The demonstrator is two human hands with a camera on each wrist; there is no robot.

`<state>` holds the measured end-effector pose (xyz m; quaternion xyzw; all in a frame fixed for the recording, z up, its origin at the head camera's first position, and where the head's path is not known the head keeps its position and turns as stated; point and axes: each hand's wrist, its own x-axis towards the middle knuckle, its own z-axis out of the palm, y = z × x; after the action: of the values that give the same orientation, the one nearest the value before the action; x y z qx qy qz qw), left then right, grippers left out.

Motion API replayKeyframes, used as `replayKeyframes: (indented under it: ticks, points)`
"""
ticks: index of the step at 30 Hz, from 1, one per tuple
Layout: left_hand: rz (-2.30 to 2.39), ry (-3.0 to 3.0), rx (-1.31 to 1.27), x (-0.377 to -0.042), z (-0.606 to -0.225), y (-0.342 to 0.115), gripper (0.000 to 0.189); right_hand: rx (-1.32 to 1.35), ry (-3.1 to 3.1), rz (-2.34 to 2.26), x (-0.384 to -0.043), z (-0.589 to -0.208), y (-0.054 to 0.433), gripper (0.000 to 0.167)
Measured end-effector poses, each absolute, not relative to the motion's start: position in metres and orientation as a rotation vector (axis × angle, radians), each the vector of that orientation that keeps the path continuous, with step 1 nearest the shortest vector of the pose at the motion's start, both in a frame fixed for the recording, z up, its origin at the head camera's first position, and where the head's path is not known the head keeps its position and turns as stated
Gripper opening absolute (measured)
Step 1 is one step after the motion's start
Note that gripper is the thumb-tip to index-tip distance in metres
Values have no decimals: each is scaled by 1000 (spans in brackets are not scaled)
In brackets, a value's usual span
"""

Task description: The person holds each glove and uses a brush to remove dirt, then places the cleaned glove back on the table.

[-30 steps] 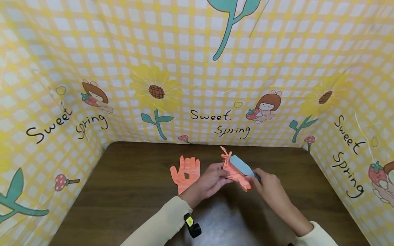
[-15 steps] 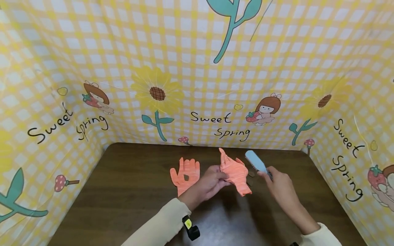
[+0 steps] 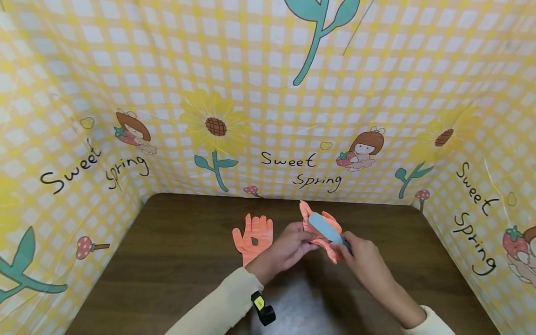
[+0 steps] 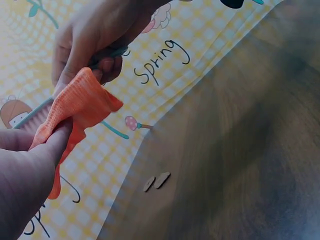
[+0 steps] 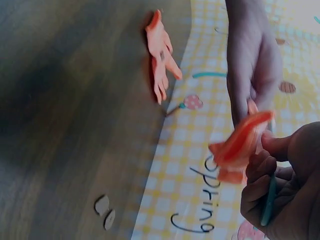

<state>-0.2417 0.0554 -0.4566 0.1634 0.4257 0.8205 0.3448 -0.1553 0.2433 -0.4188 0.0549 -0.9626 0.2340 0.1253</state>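
Note:
My left hand (image 3: 284, 249) pinches a coral-orange knit glove (image 3: 304, 211) between thumb and fingers, held up over the table. In the left wrist view the thumb presses on the glove's cloth (image 4: 82, 107). My right hand (image 3: 364, 253) grips the handle of a light blue brush (image 3: 324, 227). The brush head lies over the glove in the head view, its back facing up. Part of its pale bristle side (image 4: 36, 120) shows behind the glove in the left wrist view. A second coral-orange glove (image 3: 259, 228) lies flat to the left, a small dark spot at its palm.
The dark wooden table (image 3: 176, 260) is enclosed by a yellow checked cloth (image 3: 276, 111) at the back and sides. Two small flat brownish pieces (image 4: 162, 180) lie on the table near the cloth. A black device (image 3: 264, 314) is strapped at my left wrist.
The brush was on the glove, moved off to the right half a second ago, and is now back over the glove. The left hand keeps its hold; the glove's folds have shifted.

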Motion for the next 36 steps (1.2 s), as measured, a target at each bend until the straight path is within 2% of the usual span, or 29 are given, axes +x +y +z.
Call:
replayKeyframes:
  ticks: [7, 17, 26, 36]
  points:
    - [2142, 1112, 332, -240, -456, 57, 57, 115, -2790, 633, -157, -421, 254, 13]
    - [2123, 1142, 351, -240, -457, 59, 54, 39, -2766, 655, -160, -425, 266, 24]
    - [2126, 1170, 362, -241, -460, 55, 50, -28, -2757, 649, -163, -422, 270, 28]
    - [2130, 1126, 375, -241, -461, 54, 53, 132, -2887, 799, -159, -423, 249, 21]
